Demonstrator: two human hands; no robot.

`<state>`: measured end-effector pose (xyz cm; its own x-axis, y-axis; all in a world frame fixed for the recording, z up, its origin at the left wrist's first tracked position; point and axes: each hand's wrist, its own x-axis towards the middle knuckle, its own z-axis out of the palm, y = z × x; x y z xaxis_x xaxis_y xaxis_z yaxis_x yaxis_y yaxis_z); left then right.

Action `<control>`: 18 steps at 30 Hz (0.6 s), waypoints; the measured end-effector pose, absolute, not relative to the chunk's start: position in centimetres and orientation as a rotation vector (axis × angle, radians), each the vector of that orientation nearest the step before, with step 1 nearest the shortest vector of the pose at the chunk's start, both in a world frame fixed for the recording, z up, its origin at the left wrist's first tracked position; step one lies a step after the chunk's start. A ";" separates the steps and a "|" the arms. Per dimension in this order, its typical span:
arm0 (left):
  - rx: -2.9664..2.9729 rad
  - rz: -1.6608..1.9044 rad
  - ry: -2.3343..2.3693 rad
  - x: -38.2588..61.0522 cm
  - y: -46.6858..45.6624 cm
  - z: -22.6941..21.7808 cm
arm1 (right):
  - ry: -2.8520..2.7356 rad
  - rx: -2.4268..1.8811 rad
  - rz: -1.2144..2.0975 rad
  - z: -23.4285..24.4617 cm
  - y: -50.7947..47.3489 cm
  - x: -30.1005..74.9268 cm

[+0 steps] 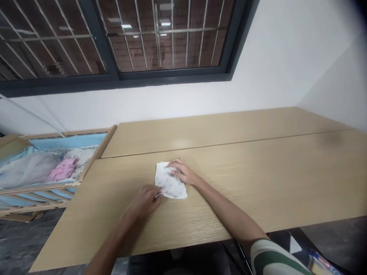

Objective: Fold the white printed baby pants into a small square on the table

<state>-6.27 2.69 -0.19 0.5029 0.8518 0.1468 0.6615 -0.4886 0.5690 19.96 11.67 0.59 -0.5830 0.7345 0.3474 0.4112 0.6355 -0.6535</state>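
Observation:
A small white cloth [169, 183] with a fine printed pattern lies folded on the light wooden table [243, 172]. My left hand [146, 200] pinches the cloth's lower left corner between thumb and fingers. Across the cloth's upper right part rests my right hand [183, 172], its fingers spread and lying on the fabric. The palm side of both hands is hidden from view.
A wooden crib [106, 143] with blue lining stands left of the table, holding a pink cloth [63, 169] and pale bedding. Behind are a white wall [172, 95] and a dark-framed barred window [172, 74]. Beneath the table's front right edge lies a colourful packet [323, 263].

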 end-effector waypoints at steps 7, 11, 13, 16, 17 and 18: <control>2.088 0.513 1.249 -6.1 8.2 2.4 | -2.388 -0.903 1.268 3.2 10.4 23.7; 1.946 0.656 1.243 -6.2 10.4 2.1 | -2.310 -0.918 1.266 2.4 10.8 23.2; 1.867 0.767 1.254 -6.1 11.0 1.4 | -2.148 -0.972 1.275 1.6 11.3 22.6; 1.780 0.903 1.250 -5.8 11.2 0.1 | -1.909 -1.076 1.239 0.3 12.0 21.7; 1.766 0.927 1.243 -5.7 11.2 -0.3 | -1.850 -1.099 1.209 -0.1 12.1 21.4; 1.761 0.944 1.239 -5.5 11.1 -0.8 | -1.804 -1.115 1.173 -0.6 12.2 21.2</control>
<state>-5.51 11.09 -0.78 0.2521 0.9578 0.1383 0.3871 -0.2308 0.8927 21.16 12.24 -0.59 -0.3821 0.9188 0.0993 0.2815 0.2181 -0.9345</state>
